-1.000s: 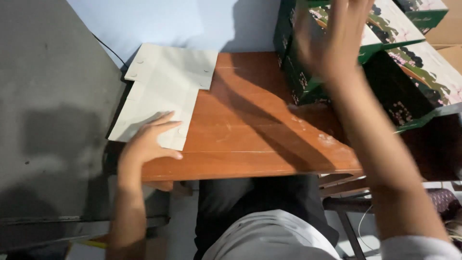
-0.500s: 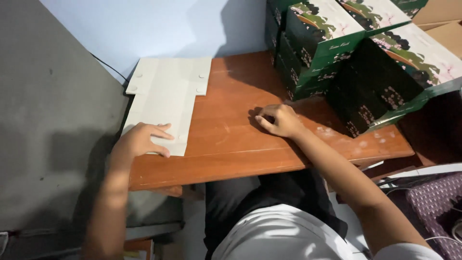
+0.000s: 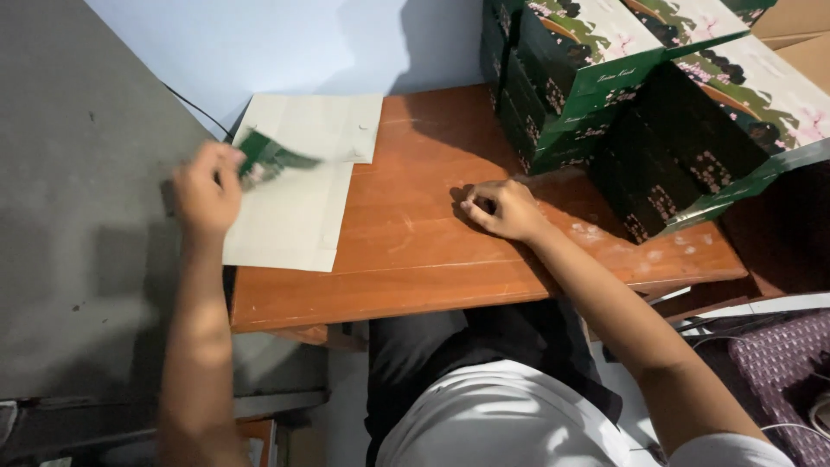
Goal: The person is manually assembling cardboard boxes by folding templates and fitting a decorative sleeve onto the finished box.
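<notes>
My left hand (image 3: 206,190) is raised over the left end of the wooden table (image 3: 415,259) and grips the edge of a flat sheet of card (image 3: 270,158), green on its lifted side and blurred by motion. Beneath it lies a stack of pale unfolded box blanks (image 3: 298,186), overhanging the table's left edge. My right hand (image 3: 501,209) rests on the tabletop near the middle, fingers curled shut, holding nothing, just in front of the stacked green boxes (image 3: 605,95).
Several dark green printed boxes are piled at the table's right and back. A grey floor lies to the left, a pale blue wall behind. Brown cardboard (image 3: 800,35) shows at the top right, a purple patterned seat (image 3: 778,372) at the lower right.
My right hand came down from the boxes and settled on the table. My left hand, earlier flat on the blanks, has lifted one sheet up by its edge.
</notes>
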